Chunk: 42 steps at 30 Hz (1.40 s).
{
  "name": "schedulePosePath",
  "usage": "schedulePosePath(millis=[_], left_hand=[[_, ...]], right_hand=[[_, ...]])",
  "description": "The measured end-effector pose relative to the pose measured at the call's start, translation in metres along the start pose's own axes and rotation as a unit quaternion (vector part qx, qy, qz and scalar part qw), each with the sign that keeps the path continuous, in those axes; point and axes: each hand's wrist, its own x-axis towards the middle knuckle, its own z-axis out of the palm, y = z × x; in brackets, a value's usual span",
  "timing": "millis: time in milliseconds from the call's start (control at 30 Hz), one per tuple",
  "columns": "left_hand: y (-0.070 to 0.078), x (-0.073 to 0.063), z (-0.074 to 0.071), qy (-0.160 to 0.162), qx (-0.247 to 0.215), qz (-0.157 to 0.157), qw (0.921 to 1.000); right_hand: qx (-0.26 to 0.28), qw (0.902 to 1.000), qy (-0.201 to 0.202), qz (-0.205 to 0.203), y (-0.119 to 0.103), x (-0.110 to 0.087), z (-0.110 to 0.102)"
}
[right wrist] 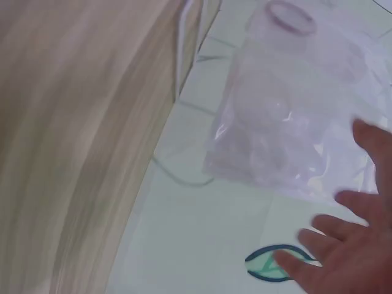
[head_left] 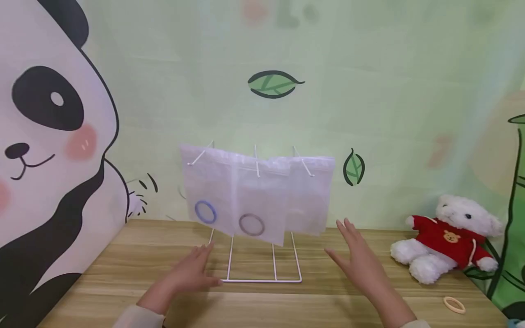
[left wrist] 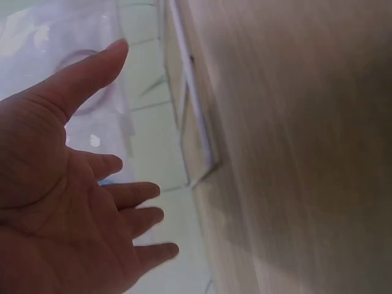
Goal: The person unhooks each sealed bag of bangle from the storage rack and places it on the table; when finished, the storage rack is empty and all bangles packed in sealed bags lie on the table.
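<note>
Three translucent zip bags hang side by side on the hooks of a white wire rack (head_left: 262,281). Inside the left bag (head_left: 209,182) shows a blue ring (head_left: 205,212); the middle bag (head_left: 262,196) has a brownish-grey ring (head_left: 252,225) near its bottom. The right bag (head_left: 311,196) shows a faint round outline in the right wrist view. My left hand (head_left: 186,273) is held at the rack's front left, palm bare and fingers extended. To the right of the bags, my right hand (head_left: 361,264) is raised with its fingers spread, holding nothing.
A white teddy bear (head_left: 447,239) in a red sweater sits at the table's right side. Nearer me lies a pale orange ring (head_left: 454,305) on the wooden table (head_left: 328,305). Behind stands a light green backdrop (head_left: 197,91) printed with a panda and leaves.
</note>
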Motion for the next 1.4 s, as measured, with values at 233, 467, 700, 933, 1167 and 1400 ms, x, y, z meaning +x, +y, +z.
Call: schedulePosePath(millis=[233,467,700,933,1167,1400], left_hand=[[-0.008,0.025,0.002,-0.044,-0.009,-0.019,0.9988],[-0.008,0.040,0.005,-0.058,0.038,-0.047,0.9965],[-0.016,0.045,0.009,-0.074,0.049,-0.093,0.9917],[-0.012,0.049,0.007,-0.071,0.051,-0.111,0.9899],[-0.014,0.056,0.014,-0.073,0.054,-0.151,0.9844],[-0.001,0.049,0.005,-0.082,0.054,-0.184,0.9780]], right_hand=[[0.104,0.9887,0.107,0.018,-0.018,0.024,-0.004],[0.191,0.9698,0.144,0.048,-0.031,0.059,-0.011],[0.253,0.9492,0.173,0.070,-0.044,0.098,-0.024],[0.245,0.9418,0.220,0.069,-0.047,0.121,-0.034],[0.260,0.9266,0.258,0.084,-0.045,0.124,-0.031],[0.263,0.9160,0.290,0.090,-0.043,0.127,-0.028]])
